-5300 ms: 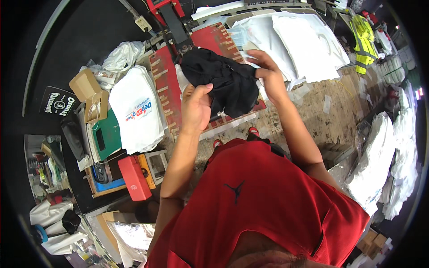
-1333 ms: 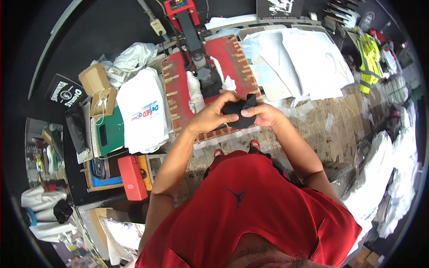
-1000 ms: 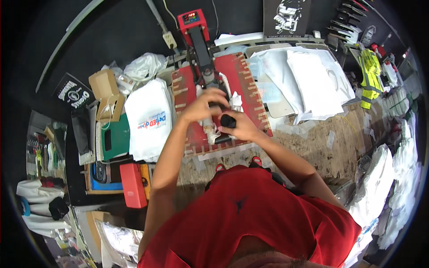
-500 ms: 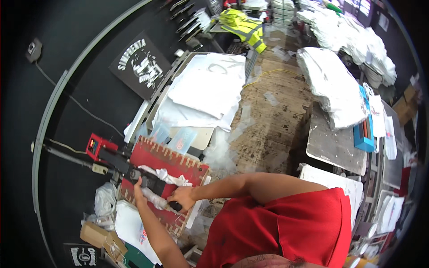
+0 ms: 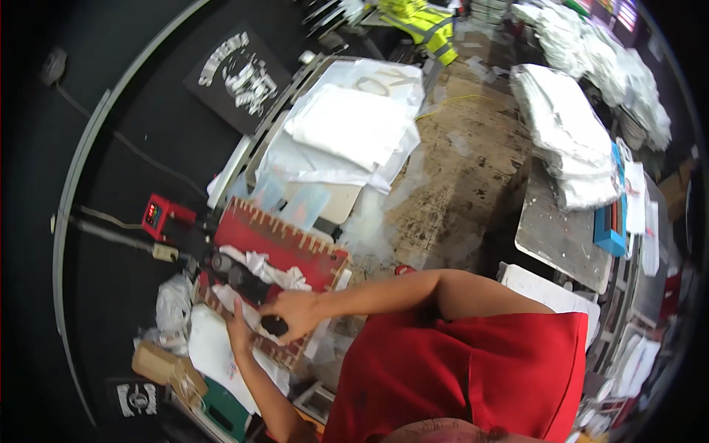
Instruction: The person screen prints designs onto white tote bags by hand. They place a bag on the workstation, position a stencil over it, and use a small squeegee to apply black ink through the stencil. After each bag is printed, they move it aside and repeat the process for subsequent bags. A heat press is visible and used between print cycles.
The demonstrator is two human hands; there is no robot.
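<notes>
A heat-press-like machine with a red plate point(image 5: 284, 240) stands at my lower left. Across it runs a handle wrapped in white material point(image 5: 249, 316), with a round black end point(image 5: 274, 325). My right hand point(image 5: 297, 313) curls its fingers and thumb around that black end. My left hand point(image 5: 238, 334) rests against the near side of the wrapped handle, fingers stretched upward and partly hidden. A crumpled white cloth point(image 5: 267, 272) lies along the black middle of the machine. Its red control box point(image 5: 164, 216) with a lit display sits at the wall side.
White printed sheets point(image 5: 351, 125) lie on a table beyond the machine. Across the wooden floor point(image 5: 450, 199), a grey table point(image 5: 557, 229) carries bagged white goods point(image 5: 565, 140) and a blue box point(image 5: 610, 232). A cardboard box point(image 5: 164, 362) and plastic bag point(image 5: 174, 306) lie below the press.
My right hand has shifted left with its fingers arched wider around the black handle end. My left hand has moved slightly down. The whole view has tilted a little.
</notes>
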